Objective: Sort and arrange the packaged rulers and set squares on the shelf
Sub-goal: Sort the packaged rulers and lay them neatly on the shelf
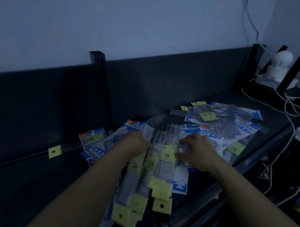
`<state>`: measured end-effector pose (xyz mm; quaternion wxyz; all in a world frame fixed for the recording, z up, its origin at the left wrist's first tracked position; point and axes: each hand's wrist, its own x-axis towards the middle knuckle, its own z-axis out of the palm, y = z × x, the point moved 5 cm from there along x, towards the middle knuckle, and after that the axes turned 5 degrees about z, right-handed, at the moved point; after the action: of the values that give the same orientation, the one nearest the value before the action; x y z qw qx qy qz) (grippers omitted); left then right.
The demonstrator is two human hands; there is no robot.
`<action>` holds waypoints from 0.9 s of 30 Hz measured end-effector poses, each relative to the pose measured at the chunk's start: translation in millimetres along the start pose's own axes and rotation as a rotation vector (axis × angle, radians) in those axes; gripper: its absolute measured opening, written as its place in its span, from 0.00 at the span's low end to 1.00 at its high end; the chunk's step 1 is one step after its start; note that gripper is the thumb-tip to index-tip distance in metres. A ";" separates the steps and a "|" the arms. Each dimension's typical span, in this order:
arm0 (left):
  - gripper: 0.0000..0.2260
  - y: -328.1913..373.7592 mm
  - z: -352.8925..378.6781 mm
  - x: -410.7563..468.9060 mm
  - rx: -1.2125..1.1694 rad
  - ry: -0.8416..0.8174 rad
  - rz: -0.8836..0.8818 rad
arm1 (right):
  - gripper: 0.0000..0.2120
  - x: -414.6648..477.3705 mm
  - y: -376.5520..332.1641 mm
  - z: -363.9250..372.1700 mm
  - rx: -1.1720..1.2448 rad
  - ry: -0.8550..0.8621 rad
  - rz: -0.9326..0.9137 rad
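Dark shelf (33, 188), dim light. A loose pile of blue-header packs (229, 124) is spread across its right half. A bundle of yellow-tag ruler packs (156, 169) lies at centre, its tag ends overhanging the front edge. Left hand (138, 143) grips the bundle's left side and right hand (196, 151) curls on its right edge. A single yellow-tag pack (55, 151) lies apart on the left.

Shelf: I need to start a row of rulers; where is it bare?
Bare: the left of the dark shelf, in front of the lone yellow-tagged packet. Crowded: the middle, where the left hand and right hand meet on long clear ruler packets, and the right, with blue-and-white packets and white cables.
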<state>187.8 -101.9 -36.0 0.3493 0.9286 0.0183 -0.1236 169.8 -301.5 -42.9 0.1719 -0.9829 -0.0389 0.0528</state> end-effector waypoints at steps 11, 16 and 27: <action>0.36 16.5 28.9 11.1 0.073 -0.042 0.043 | 0.18 12.8 12.0 4.1 0.057 0.035 -0.020; 0.13 13.8 25.1 14.4 -0.020 0.049 0.122 | 0.17 17.6 18.5 6.4 0.121 -0.001 -0.039; 0.38 28.0 37.1 14.7 -0.021 0.061 0.098 | 0.12 22.8 19.4 -17.9 0.214 -0.005 -0.049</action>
<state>197.4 -148.0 -48.4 0.3641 0.9280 -0.0154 -0.0776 195.6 -323.4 -34.9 0.2772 -0.9575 -0.0577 0.0548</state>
